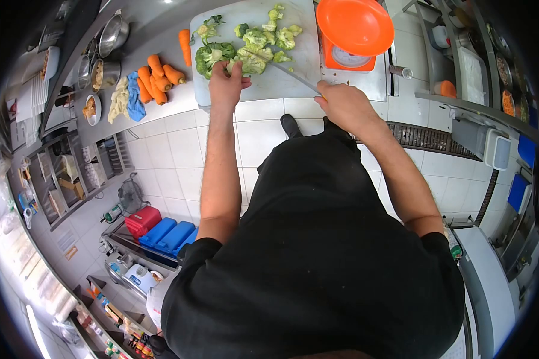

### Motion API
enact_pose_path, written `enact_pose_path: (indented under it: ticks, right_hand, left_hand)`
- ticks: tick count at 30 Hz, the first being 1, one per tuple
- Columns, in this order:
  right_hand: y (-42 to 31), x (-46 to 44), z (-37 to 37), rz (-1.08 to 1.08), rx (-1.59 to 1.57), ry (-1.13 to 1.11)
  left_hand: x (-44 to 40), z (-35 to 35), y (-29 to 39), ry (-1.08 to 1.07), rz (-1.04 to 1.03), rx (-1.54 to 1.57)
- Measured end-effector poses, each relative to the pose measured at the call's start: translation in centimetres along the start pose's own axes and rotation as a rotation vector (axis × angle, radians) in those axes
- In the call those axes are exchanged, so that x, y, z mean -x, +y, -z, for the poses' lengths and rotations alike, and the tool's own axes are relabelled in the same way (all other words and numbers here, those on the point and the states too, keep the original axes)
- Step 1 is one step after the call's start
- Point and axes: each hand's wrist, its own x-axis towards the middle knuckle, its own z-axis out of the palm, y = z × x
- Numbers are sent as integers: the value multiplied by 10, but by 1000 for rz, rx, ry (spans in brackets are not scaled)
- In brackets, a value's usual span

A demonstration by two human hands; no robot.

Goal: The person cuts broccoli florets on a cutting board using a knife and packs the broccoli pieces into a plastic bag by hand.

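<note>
On a white cutting board point(260, 85) lie green cauliflower or broccoli pieces point(255, 39), some large and some small. My right hand point(348, 107) is closed round the handle of a knife point(298, 78), whose blade reaches left to the pieces. My left hand point(227, 84) touches the near edge of the larger green pieces point(212, 55), its fingers bent. Whether it grips a piece is hard to tell. Leaves and a stem piece point(207, 29) lie at the board's upper left.
An orange scale with a bowl point(356, 25) stands right of the board. Several carrots point(156, 81), a blue cloth point(135, 97), a cream cloth point(119, 99) and metal pots point(114, 35) are to the left. One carrot point(185, 46) lies beside the board.
</note>
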Motion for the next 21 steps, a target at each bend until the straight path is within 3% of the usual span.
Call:
enact_pose_path:
  ticks: [5, 11, 21]
  right_hand:
    - [7, 7, 1, -14, -7, 13]
    - [7, 11, -2, -18, -46, 18]
    - [2, 12, 3, -37, -51, -37]
  left_hand:
    - [-1, 0, 3, 29, -69, -127]
    - [2, 6, 12, 38, -180, -502]
    - [5, 7, 8, -9, -224, -467]
